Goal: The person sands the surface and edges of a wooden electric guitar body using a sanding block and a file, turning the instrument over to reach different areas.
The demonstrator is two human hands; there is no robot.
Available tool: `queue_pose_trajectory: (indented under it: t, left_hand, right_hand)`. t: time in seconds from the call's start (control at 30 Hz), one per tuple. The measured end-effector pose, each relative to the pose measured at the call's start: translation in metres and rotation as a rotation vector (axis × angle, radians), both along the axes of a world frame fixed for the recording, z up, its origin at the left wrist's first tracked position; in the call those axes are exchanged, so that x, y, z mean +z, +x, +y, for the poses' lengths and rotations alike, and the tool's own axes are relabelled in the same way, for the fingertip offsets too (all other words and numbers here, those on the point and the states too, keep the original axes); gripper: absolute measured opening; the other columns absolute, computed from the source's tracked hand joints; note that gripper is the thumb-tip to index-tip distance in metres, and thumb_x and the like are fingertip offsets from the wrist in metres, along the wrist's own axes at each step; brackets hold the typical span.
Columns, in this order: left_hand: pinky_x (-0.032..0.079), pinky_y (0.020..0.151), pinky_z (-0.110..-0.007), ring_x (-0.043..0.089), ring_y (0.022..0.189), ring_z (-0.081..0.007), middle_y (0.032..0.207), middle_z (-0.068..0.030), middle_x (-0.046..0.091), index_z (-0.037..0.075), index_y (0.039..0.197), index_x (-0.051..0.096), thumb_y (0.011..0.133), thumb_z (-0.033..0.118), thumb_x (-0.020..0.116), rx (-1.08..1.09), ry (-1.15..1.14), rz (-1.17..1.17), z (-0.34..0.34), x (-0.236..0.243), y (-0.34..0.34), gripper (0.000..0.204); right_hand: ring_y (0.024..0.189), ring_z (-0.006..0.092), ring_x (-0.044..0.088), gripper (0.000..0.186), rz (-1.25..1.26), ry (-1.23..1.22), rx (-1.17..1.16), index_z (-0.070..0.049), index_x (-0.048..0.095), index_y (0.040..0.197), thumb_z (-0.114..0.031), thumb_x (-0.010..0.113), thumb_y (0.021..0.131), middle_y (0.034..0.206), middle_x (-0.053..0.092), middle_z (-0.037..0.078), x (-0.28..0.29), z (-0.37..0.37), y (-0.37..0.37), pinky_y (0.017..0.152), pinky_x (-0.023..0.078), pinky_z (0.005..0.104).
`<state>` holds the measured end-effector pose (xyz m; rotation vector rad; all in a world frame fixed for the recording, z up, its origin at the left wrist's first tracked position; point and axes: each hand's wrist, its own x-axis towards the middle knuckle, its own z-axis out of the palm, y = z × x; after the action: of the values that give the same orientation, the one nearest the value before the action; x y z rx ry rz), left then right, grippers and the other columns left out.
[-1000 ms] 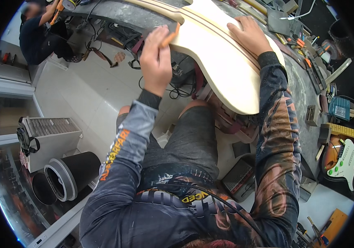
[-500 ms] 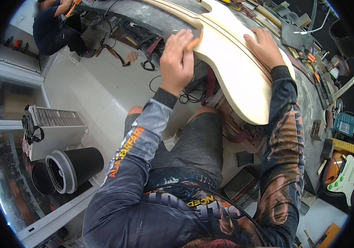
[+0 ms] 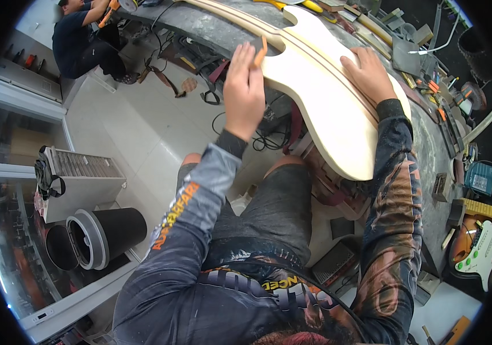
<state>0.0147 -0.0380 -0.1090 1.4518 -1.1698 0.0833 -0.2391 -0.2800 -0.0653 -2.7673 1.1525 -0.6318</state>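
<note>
A pale, unpainted electric guitar body (image 3: 321, 98) with darker stripes along its middle lies on the bench, its rounded lower end jutting over the near edge. My left hand (image 3: 245, 95) is closed on a piece of sandpaper (image 3: 261, 53), whose orange-brown side shows by the thumb. It is at the body's horn, beside the cutaway near the neck. The fingertips' far side is hidden. My right hand (image 3: 371, 76) lies on the body's upper face with fingers outstretched, pressing near the stripes.
Tools and wood offcuts crowd the bench (image 3: 430, 135) on the right. A guitar with a white pickguard (image 3: 481, 250) lies at the lower right. Cables (image 3: 269, 138) run beneath the bench. A black bin (image 3: 116, 230) stands at left; another person (image 3: 85, 46) crouches with a power tool at far left.
My left hand has shifted slightly left with the sandpaper along the horn's edge. My right hand keeps its place on the guitar body. The whole view has tilted a little.
</note>
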Motion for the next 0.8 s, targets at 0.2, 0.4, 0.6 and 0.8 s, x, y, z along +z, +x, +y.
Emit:
queue_pose_trajectory:
  t: [0.2, 0.4, 0.6, 0.8]
  left_hand:
    - [0.042, 0.133, -0.047, 0.054, 0.162, -0.0423, 0.164, -0.0281, 0.065, -0.006, 0.155, 0.068, 0.115, 0.013, 0.058, -0.050, -0.017, 0.084, -0.002, 0.004, 0.018, 0.045]
    - [0.042, 0.133, -0.048, 0.053, 0.162, -0.0430, 0.164, -0.0283, 0.065, -0.005, 0.156, 0.067, 0.115, 0.012, 0.058, 0.040, -0.024, -0.015, 0.009, -0.016, -0.003, 0.046]
    - [0.037, 0.137, -0.048, 0.048, 0.165, -0.0443, 0.169, -0.0280, 0.060, -0.004, 0.159, 0.066, 0.114, 0.011, 0.059, -0.010, 0.028, 0.199, -0.005, 0.002, 0.020, 0.048]
    - [0.028, 0.139, -0.062, 0.038, 0.173, -0.0378, 0.183, -0.0119, 0.049, 0.012, 0.170, 0.060, 0.100, 0.004, 0.065, -0.056, 0.099, -0.378, 0.039, -0.034, -0.046, 0.071]
  right_hand:
    - [0.141, 0.0412, 0.063, 0.072, 0.001, 0.004, -0.012, 0.003, 0.069, 0.147, -0.058, 0.063, 0.109, 0.147, 0.068, 0.025, -0.001, -0.002, -0.001, 0.123, 0.048, 0.0495]
    - [0.140, 0.0411, 0.064, 0.070, -0.002, -0.028, -0.019, 0.003, 0.070, 0.146, -0.057, 0.065, 0.109, 0.145, 0.070, 0.025, -0.007, -0.006, -0.003, 0.122, 0.049, 0.0484]
    - [0.139, 0.0428, 0.064, 0.071, 0.007, 0.008, -0.009, 0.002, 0.070, 0.147, -0.058, 0.064, 0.109, 0.146, 0.069, 0.026, -0.003, -0.003, -0.002, 0.122, 0.049, 0.0502]
    - [0.140, 0.0423, 0.064, 0.071, 0.006, -0.023, 0.007, 0.001, 0.070, 0.147, -0.059, 0.064, 0.109, 0.145, 0.069, 0.025, -0.011, -0.006, -0.004, 0.122, 0.049, 0.0503]
